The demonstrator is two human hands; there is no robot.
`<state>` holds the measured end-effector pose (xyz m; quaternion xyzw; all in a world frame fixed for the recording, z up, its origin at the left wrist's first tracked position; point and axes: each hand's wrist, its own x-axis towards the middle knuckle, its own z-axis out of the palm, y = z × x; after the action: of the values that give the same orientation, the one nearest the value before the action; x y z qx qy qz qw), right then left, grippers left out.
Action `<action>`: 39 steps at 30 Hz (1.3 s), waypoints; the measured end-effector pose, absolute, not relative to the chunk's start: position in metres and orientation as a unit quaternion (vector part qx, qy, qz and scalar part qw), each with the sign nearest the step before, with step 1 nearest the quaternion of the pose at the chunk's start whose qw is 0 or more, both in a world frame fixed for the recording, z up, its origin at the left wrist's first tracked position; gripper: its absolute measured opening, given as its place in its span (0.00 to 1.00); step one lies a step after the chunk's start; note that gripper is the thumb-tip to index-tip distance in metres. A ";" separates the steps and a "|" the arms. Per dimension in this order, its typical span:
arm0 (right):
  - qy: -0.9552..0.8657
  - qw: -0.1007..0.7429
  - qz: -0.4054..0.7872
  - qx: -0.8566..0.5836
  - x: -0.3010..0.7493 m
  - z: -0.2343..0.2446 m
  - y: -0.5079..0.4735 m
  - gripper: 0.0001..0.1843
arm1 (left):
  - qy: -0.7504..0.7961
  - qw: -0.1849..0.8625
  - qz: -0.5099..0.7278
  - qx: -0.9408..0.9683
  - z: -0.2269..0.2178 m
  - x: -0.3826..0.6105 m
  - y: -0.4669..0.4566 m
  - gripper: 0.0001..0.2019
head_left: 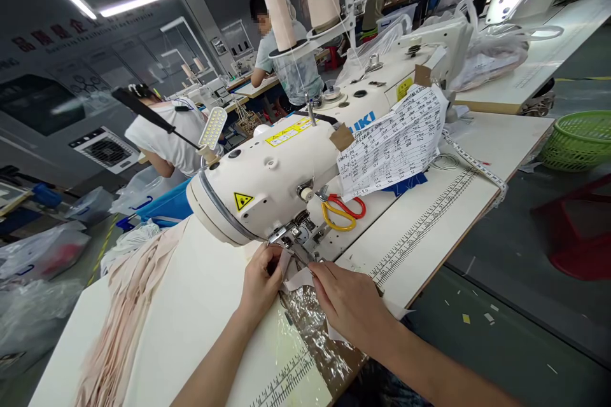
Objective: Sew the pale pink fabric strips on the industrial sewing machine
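A white sewing machine (281,172) stands on the table, its needle area just beyond my fingers. My left hand (260,283) is closed, thumb and fingers pinching a pale fabric strip (300,280) beside the presser foot (287,238). My right hand (353,305) is closed too, its fingertips pinched at the strip's right side, close to a thin metal part; whether it grips that part as well is hidden. Under both hands lies crinkled clear film (312,318) over a brown surface. Scissors (342,211) with red and yellow handles rest right of the needle area.
Long peach fabric pieces (131,305) hang over the table's left side. A handwritten sheet (394,143) leans on the machine. A measuring tape (477,165) lies at right. Thread cones (281,20) rise behind. A green basket (580,140) and red stool (580,229) stand right; co-workers sit beyond.
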<state>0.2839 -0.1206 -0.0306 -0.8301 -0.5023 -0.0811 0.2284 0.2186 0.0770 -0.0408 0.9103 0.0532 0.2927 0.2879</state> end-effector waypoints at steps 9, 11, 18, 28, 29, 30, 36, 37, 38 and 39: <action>-0.511 0.210 -0.100 -0.827 0.284 -0.032 -0.121 0.12 | 0.075 0.229 0.289 0.926 -0.046 0.220 0.078 0.04; -0.511 0.206 -0.093 -0.830 0.284 -0.032 -0.121 0.13 | 0.076 0.228 0.294 0.925 -0.047 0.220 0.078 0.04; -0.506 0.229 -0.110 -0.825 0.284 -0.033 -0.121 0.11 | 0.077 0.287 0.297 0.907 -0.045 0.220 0.077 0.10; -0.502 0.227 -0.089 -0.830 0.284 -0.032 -0.120 0.11 | 0.074 0.285 0.306 0.905 -0.044 0.221 0.076 0.09; -0.503 0.224 -0.090 -0.830 0.284 -0.032 -0.120 0.12 | 0.072 0.281 0.305 0.907 -0.043 0.221 0.076 0.09; -0.505 0.221 -0.092 -0.830 0.284 -0.033 -0.119 0.12 | 0.072 0.275 0.304 0.909 -0.043 0.221 0.075 0.09; -0.506 0.213 -0.107 -0.829 0.285 -0.037 -0.119 0.12 | 0.081 0.234 0.302 0.921 -0.046 0.222 0.076 0.08; -0.505 0.211 -0.104 -0.830 0.285 -0.037 -0.119 0.13 | 0.079 0.234 0.302 0.921 -0.047 0.223 0.076 0.08; -0.503 0.210 -0.102 -0.832 0.285 -0.036 -0.119 0.13 | 0.078 0.237 0.302 0.920 -0.047 0.223 0.077 0.08; -0.503 0.211 -0.100 -0.832 0.285 -0.036 -0.119 0.13 | 0.077 0.240 0.303 0.919 -0.048 0.223 0.078 0.08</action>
<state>0.2850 -0.1186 -0.0359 -0.8324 -0.5026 -0.1002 0.2109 0.2228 0.0775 -0.0479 0.9192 0.0770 0.3028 0.2398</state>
